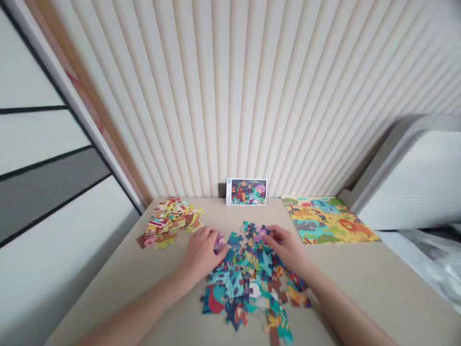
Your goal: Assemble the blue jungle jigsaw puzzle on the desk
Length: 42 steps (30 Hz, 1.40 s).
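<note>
Forearms [154, 302]: seen nearest, stretched toward the picture card [248, 192] from its near side.
Left hand [205, 247]: curled, a purple piece [218, 242] pinched between thumb and fingers, short of the card and to its left; whether lifted cannot be told.
Right hand [288, 247]: thumb and fingertips closed on the edge of a purple-figured piece [258, 234], just short of the card.
Dark puzzle [248, 266]: spread on the near side of the card; some patches seemingly joined, others overlapped or loose; no full outline formed, judged partly done.
Yellow picture [338, 221]: laid flat right of the card, apparently whole.
Pale heap [175, 218]: piled left of the card, unassembled.
Writing: corner mark and border print seen on the card, too small to be read; no brand made out.
</note>
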Each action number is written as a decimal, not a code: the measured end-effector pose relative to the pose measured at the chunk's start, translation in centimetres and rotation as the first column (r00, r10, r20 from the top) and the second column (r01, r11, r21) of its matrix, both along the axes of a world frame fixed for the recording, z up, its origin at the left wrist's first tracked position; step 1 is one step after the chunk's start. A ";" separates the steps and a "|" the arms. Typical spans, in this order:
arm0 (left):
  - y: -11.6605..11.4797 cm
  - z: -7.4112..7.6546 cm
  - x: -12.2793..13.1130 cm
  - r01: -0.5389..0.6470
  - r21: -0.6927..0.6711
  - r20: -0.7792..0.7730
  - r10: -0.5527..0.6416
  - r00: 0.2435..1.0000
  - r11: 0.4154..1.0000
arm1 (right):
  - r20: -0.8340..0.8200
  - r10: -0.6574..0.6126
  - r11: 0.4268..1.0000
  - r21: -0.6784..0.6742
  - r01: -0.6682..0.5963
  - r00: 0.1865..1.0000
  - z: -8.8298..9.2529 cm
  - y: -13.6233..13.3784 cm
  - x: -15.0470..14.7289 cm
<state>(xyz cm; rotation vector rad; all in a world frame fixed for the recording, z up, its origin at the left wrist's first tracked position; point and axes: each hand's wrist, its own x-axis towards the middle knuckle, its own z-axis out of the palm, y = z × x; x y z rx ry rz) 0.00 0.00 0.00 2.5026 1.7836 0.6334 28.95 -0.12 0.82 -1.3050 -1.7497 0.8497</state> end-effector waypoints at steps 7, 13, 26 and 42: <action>0.5 -0.4 -0.3 0.062 -0.008 0.079 -0.061 0.995 0.998 | -0.047 -0.011 1.000 -0.012 0.011 0.999 0.1 0.0 -0.2; 0.8 -0.9 -0.4 0.089 0.022 0.129 -0.091 0.987 0.996 | -0.049 -0.001 1.000 -0.027 0.000 0.999 0.3 -0.2 -0.5; 0.5 -2.4 0.1 0.243 0.103 0.440 -0.263 0.858 0.965 | -0.034 -0.011 1.000 -0.023 0.011 0.999 0.3 -0.1 -0.5; -0.4 -1.5 1.1 0.433 -0.233 0.914 0.044 0.404 0.871 | -0.182 0.059 0.990 -0.113 -0.081 0.982 1.0 -1.3 -2.0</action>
